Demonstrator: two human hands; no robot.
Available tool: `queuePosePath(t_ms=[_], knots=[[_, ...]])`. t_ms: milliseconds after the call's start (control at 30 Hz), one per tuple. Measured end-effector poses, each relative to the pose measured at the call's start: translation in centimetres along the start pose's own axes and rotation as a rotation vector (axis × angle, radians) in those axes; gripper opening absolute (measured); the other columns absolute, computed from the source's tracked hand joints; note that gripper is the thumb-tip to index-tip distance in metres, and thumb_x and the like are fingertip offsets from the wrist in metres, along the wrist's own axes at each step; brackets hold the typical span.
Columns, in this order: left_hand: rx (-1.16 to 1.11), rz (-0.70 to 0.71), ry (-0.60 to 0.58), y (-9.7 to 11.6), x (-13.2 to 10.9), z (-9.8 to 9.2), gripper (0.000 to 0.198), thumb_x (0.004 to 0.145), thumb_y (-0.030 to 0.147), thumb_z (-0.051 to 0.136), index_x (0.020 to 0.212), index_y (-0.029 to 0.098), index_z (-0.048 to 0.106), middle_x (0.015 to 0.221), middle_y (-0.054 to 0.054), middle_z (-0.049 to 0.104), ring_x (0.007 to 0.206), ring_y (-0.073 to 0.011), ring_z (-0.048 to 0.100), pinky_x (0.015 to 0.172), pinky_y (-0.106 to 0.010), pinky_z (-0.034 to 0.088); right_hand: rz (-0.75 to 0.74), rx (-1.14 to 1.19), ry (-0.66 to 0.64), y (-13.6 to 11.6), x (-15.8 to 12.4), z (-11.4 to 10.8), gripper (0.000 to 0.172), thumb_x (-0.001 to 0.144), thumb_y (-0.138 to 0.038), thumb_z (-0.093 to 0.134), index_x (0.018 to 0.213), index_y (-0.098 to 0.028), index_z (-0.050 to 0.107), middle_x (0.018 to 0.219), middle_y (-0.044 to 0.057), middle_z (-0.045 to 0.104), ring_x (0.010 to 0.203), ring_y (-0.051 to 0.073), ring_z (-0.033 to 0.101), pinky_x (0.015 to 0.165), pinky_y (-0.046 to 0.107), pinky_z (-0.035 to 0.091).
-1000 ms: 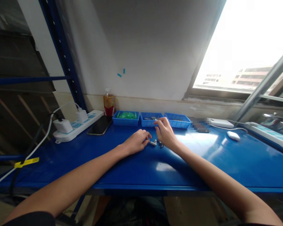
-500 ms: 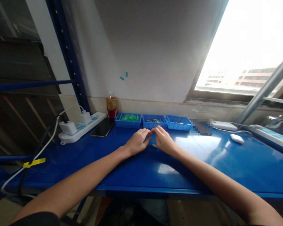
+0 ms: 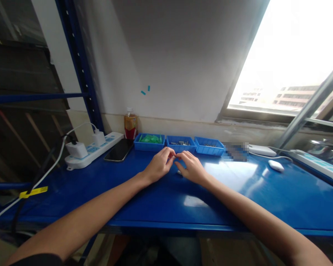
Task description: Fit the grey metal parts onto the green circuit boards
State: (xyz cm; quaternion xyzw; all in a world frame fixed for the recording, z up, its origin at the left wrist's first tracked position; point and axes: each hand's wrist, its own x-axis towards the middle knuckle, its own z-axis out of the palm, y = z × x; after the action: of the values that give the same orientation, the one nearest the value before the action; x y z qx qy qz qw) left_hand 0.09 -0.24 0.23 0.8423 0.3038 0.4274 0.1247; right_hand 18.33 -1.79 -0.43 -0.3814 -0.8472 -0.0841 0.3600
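Note:
My left hand (image 3: 158, 166) and my right hand (image 3: 190, 167) meet fingertip to fingertip just above the blue table (image 3: 144, 195), in front of the middle tray. Both pinch a tiny piece between them that is too small to name. A small metal part (image 3: 179, 172) lies on the table under my right hand. Behind the hands stand three blue trays: the left tray (image 3: 149, 142) holds green pieces, the middle tray (image 3: 181, 143) and the right tray (image 3: 210, 146) hold small metal parts.
A bottle (image 3: 130, 124) and a dark phone (image 3: 119, 150) lie at the back left beside a white power strip (image 3: 92, 151) with chargers and cables. A white mouse (image 3: 275, 165) and a white box (image 3: 259, 149) sit at the right, under the window.
My right hand came back from the middle tray and met my left hand; both lifted slightly off the table, fingertips together. The head camera shifted a little.

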Motion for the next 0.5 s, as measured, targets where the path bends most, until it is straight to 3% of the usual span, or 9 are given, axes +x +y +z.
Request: queuePosePath(t_ms=[333,500], knots=[[-0.051,-0.031,-0.040,0.45,0.03,-0.04,0.012,0.091,0.024,0.045,0.099,0.018,0.051,0.089,-0.004,0.063,0.083,-0.0164,0.062,0.077,-0.029,0.049,0.013,-0.002,0.062,-0.40,0.17,-0.33,0.010,0.091,-0.025,0.045,0.090,-0.022,0.055,0.084,0.006,0.060,0.080,0.019,0.057,0.072,0.031,0.048],[-0.045,0.016,-0.063,0.66,-0.07,0.04,0.019,0.089,0.024,0.049,0.107,0.018,0.052,0.097,-0.006,0.063,0.086,-0.0164,0.062,0.080,-0.028,0.049,0.053,0.037,0.074,-0.50,0.22,-0.23,0.020,0.092,-0.023,0.040,0.076,-0.021,0.051,0.076,0.004,0.056,0.072,0.017,0.054,0.067,0.029,0.045]])
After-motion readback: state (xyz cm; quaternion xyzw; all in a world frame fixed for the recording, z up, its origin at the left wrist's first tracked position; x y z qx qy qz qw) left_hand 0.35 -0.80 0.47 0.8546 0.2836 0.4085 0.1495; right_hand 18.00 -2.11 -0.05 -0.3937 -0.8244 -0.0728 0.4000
